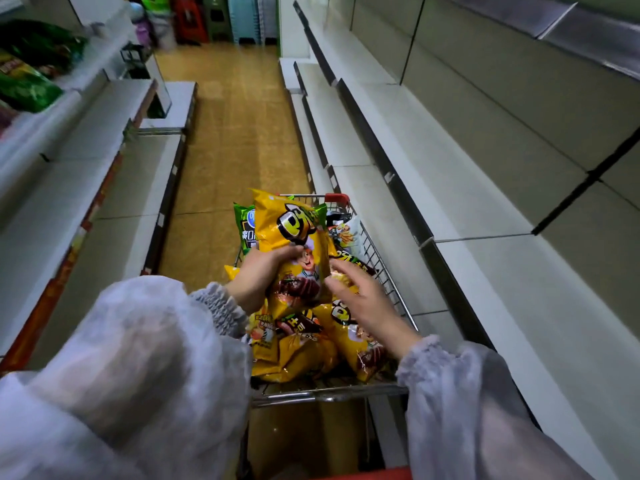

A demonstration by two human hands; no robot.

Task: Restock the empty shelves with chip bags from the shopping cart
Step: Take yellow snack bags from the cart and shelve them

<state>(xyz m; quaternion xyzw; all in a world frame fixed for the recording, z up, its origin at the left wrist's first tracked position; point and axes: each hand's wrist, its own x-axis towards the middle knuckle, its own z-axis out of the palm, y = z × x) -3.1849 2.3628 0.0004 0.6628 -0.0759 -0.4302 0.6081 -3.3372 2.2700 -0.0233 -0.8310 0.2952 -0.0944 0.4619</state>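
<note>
Yellow chip bag [291, 237], upright above the shopping cart [381, 268] of further bags, gripped at its lower left by left hand [258, 277]; right hand [360, 299] beside it, fingers spread loose; grey shelves [467, 209] to the right.

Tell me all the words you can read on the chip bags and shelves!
Green bag: "爽口", cut off by the yellow bag; the round logo above it is too blurred.
Yellow bag in the left hand: big stylised logo, not readable.
Bags in the cart: small print too blurred.
Shelves: no readable tags.
Right hand: bare, no text.
</note>
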